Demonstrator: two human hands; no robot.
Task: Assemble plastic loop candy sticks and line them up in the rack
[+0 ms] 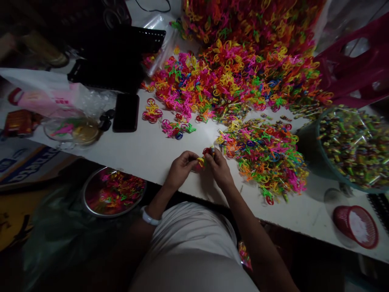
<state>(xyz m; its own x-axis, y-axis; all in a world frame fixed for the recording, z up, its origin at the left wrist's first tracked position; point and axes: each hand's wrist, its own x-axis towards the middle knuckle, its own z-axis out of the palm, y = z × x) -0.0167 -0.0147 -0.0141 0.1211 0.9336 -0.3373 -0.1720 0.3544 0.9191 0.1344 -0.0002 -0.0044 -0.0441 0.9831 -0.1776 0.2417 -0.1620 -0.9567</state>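
Observation:
My left hand and my right hand meet over the front of the white table. Between their fingertips is a small red and yellow plastic toy, pinched from the left. The fingers of my right hand are closed at a red ring-shaped part of it and a small tube-like piece. Fingers hide how these parts join. Close to my right hand lies a pile of small bright plastic toys with wheel-like rings. A smaller cluster of such toys sits beyond my left hand.
A large heap of bright toys spreads across the back. On the right stand a greenish tub of small wrapped tubes and a red basket. Leftward lie a phone and a clear dish. A metal bowl sits below the edge.

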